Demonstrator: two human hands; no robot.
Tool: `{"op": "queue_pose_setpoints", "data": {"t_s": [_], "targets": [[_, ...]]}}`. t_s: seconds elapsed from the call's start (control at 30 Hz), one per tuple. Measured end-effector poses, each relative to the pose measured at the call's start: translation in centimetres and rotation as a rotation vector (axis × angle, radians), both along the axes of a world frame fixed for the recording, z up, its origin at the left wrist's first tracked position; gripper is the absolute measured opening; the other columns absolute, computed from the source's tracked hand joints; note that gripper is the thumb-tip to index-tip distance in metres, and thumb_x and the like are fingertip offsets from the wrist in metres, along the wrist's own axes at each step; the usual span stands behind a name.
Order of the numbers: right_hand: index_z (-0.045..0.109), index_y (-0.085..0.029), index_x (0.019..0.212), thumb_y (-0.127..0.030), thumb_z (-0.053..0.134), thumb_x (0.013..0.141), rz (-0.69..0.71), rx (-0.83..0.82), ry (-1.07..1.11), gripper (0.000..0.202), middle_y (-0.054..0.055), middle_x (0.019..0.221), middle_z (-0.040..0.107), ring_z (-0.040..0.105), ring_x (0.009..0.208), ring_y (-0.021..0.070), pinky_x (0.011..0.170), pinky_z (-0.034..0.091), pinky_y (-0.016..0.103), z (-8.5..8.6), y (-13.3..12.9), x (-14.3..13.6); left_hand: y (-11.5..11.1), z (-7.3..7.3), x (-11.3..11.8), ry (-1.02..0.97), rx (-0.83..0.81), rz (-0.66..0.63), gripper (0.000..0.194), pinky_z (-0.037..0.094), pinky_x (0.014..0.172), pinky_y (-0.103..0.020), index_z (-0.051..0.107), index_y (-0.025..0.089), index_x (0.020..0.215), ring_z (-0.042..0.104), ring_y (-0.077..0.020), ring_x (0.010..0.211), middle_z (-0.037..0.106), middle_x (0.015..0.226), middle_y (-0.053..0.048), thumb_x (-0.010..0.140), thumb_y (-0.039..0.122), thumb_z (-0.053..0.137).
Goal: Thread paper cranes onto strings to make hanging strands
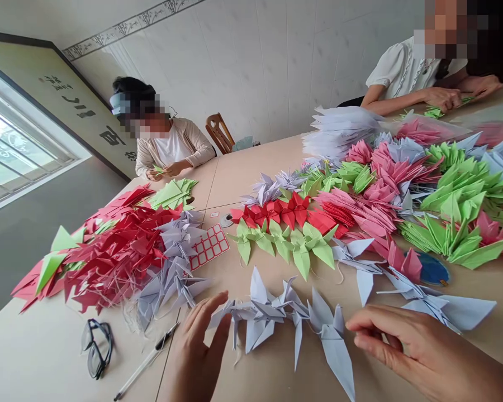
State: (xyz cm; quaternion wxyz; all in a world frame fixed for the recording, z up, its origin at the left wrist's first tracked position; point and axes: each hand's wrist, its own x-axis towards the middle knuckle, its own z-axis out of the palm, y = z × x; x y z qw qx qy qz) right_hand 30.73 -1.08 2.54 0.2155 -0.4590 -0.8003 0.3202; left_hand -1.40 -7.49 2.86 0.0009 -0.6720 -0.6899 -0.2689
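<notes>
Tabletop [37, 357], lavender crane row [266, 314] crosswise between left hand [201, 349] and right hand [419, 346], both open.

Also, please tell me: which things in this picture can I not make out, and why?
All in the head view:
- Left end of the near pale paper row: the left hand covers it.
- Anything inside the right hand: its own fingers hide it.
- Part of the blue disc: pink paper overlaps it.
- Rest of the framed panel: cut off by the left edge.
</notes>
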Motion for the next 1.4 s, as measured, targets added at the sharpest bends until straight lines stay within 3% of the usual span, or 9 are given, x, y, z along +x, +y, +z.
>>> {"op": "queue_pose_setpoints", "data": {"t_s": [0.13, 0.2, 0.3, 0.57, 0.73, 1.0, 1.1, 1.23, 1.4], "targets": [[0.067, -0.026, 0.107, -0.014, 0.063, 0.084, 0.168, 0.281, -0.073, 0.026, 0.005, 0.106, 0.072, 0.070, 0.094, 0.0243, 0.079, 0.058, 0.035, 0.4, 0.8, -3.4, 0.8, -1.0, 2.4, 0.091, -0.023, -0.254, 0.049, 0.057, 0.090, -0.043, 0.055, 0.024, 0.131, 0.064, -0.0300, 0.115, 0.070, 0.121, -0.012, 0.085, 0.038, 0.066], [0.065, -0.021, 0.107, -0.012, 0.068, 0.078, 0.201, 0.364, -0.151, 0.030, 0.009, 0.111, 0.070, 0.067, 0.101, 0.0306, 0.085, 0.056, 0.047, 0.0, 1.2, -5.0, 1.5, -1.4, 3.7, 0.185, -0.085, -0.368, 0.062, 0.052, 0.098, -0.052, 0.048, 0.025, 0.137, 0.059, -0.0334, 0.122, 0.067, 0.128, -0.012, 0.081, 0.036, 0.072], [0.066, -0.017, 0.097, -0.008, 0.066, 0.078, 0.210, 0.359, -0.243, 0.021, 0.011, 0.105, 0.070, 0.067, 0.095, 0.0303, 0.082, 0.057, 0.048, -0.8, 1.8, -6.8, 2.4, -1.7, 5.2, 0.288, -0.103, -0.391, 0.062, 0.045, 0.102, -0.061, 0.046, 0.024, 0.137, 0.056, -0.0360, 0.124, 0.064, 0.131, -0.014, 0.080, 0.021, 0.072], [0.062, -0.018, 0.077, 0.005, 0.054, 0.078, 0.166, 0.239, -0.225, 0.024, 0.006, 0.102, 0.068, 0.068, 0.089, 0.0239, 0.078, 0.055, 0.040, -0.8, 2.6, -7.6, 2.7, -1.7, 5.6, 0.353, -0.093, -0.287, 0.039, 0.038, 0.104, -0.066, 0.058, 0.021, 0.114, 0.057, -0.0336, 0.122, 0.064, 0.124, -0.014, 0.081, 0.001, 0.055], [0.060, -0.019, 0.078, -0.002, 0.051, 0.087, 0.116, 0.185, -0.112, 0.021, 0.005, 0.098, 0.067, 0.067, 0.088, 0.0220, 0.074, 0.053, 0.036, -0.7, 2.7, -6.5, 2.4, -1.9, 4.3, 0.286, -0.012, -0.216, 0.029, 0.038, 0.104, -0.063, 0.060, 0.020, 0.103, 0.064, -0.0286, 0.107, 0.068, 0.105, -0.010, 0.085, 0.000, 0.048], [0.063, -0.020, 0.082, -0.005, 0.054, 0.085, 0.162, 0.253, -0.137, 0.018, 0.007, 0.098, 0.070, 0.067, 0.088, 0.0238, 0.077, 0.054, 0.039, -1.3, 2.7, -6.0, 1.2, -2.0, 3.8, 0.074, 0.147, -0.258, 0.027, 0.032, 0.114, -0.049, 0.058, 0.026, 0.113, 0.067, -0.0235, 0.106, 0.072, 0.102, -0.004, 0.088, 0.016, 0.060], [0.065, -0.021, 0.096, -0.014, 0.064, 0.084, 0.208, 0.323, -0.161, 0.014, 0.009, 0.110, 0.069, 0.065, 0.102, 0.0290, 0.085, 0.053, 0.045, -0.8, 2.8, -6.2, 0.4, -1.2, 2.7, -0.066, 0.206, -0.132, 0.029, 0.036, 0.113, -0.049, 0.056, 0.027, 0.117, 0.065, -0.0241, 0.111, 0.072, 0.109, -0.005, 0.089, 0.019, 0.059], [0.064, -0.021, 0.104, -0.020, 0.068, 0.084, 0.246, 0.448, -0.161, 0.021, 0.011, 0.117, 0.067, 0.061, 0.111, 0.0302, 0.091, 0.051, 0.047, 0.3, 3.1, -7.7, -0.7, -1.1, 0.3, -0.246, 0.010, 0.134, 0.030, 0.050, 0.099, -0.051, 0.057, 0.027, 0.121, 0.058, -0.0310, 0.124, 0.066, 0.126, -0.010, 0.092, 0.035, 0.056], [0.065, -0.019, 0.100, -0.022, 0.073, 0.081, 0.356, 0.505, -0.217, 0.021, 0.010, 0.115, 0.067, 0.059, 0.112, 0.0305, 0.100, 0.046, 0.051, 0.2, 3.1, -10.9, -1.6, -3.3, -0.5, -0.334, -0.086, 0.121, 0.049, 0.051, 0.098, -0.050, 0.053, 0.027, 0.129, 0.054, -0.0326, 0.128, 0.059, 0.136, -0.012, 0.084, 0.043, 0.066]]}}
